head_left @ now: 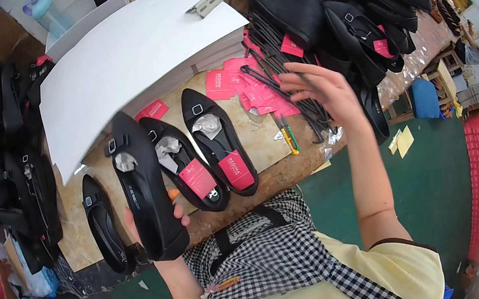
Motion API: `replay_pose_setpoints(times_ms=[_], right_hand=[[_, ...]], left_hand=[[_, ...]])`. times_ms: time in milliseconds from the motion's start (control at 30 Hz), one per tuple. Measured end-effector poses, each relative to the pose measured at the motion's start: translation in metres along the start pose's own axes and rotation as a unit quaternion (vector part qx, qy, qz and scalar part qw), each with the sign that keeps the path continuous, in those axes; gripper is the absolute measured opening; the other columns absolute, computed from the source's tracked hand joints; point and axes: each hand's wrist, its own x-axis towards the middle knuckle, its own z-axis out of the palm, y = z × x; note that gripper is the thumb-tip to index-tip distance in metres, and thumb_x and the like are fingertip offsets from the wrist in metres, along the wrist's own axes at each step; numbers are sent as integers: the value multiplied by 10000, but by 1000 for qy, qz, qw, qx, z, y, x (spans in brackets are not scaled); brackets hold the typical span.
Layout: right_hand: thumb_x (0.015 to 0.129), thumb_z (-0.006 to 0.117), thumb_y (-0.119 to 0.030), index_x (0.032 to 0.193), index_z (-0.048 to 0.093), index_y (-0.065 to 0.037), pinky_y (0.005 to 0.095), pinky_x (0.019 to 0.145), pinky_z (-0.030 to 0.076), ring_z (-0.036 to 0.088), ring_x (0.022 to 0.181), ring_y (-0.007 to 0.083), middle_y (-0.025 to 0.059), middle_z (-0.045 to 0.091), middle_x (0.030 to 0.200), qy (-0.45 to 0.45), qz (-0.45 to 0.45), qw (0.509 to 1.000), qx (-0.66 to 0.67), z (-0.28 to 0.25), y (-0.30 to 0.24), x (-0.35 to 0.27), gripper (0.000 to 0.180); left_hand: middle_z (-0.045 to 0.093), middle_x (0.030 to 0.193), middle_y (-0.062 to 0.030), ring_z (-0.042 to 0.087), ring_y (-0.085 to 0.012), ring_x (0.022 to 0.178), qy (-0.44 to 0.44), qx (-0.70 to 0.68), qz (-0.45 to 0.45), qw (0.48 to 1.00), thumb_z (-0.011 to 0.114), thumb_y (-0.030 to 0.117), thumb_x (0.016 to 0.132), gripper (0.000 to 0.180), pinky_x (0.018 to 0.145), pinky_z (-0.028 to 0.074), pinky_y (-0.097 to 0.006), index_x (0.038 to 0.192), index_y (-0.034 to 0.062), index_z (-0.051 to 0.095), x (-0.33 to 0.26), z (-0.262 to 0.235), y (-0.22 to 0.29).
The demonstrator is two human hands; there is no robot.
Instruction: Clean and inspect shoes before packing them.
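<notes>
A black pointed flat shoe (144,198) with a buckled bow and crumpled white paper in its toe is in my left hand (180,215), gripped near the heel. My right hand (324,91) hovers over a bundle of thin black sticks (306,113), its fingers spread and slightly blurred. Two more black shoes, a middle one (169,144) and a right one (201,104), lie side by side on the table (282,174), each with paper stuffing and a pink card. Another black shoe (98,218) rests at the left, without visible stuffing.
Pink cards (249,87) lie scattered beside a tall stack of white sheets (132,47). Small tools with green and yellow handles (290,137) sit near the front edge. Black shoes are piled at the right (350,14) and left (4,159). A person (477,45) is far right.
</notes>
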Motion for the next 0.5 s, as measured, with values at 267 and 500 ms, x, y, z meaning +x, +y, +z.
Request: replay_pose_setpoints(times_ms=[267,500], right_hand=[[918,621,-56,989,676,14,264,603,488,620,637,112,108,647,756,156,-54,913,-373,31,36,-22,113],[860,699,-100,953,664,-17,316,621,493,642,686,225,119,659,868,61,-204,868,-449,114,13,-7,129]], left_hand=[[663,1005,-240,689,-337,798,35,133,68,988,319,840,819,1008,653,595,-424,1226,-52,553,16,27,-9],[671,974,-155,680,-217,770,190,256,141,937,117,909,768,1129,653,583,-329,1232,-30,541,22,15,-15]])
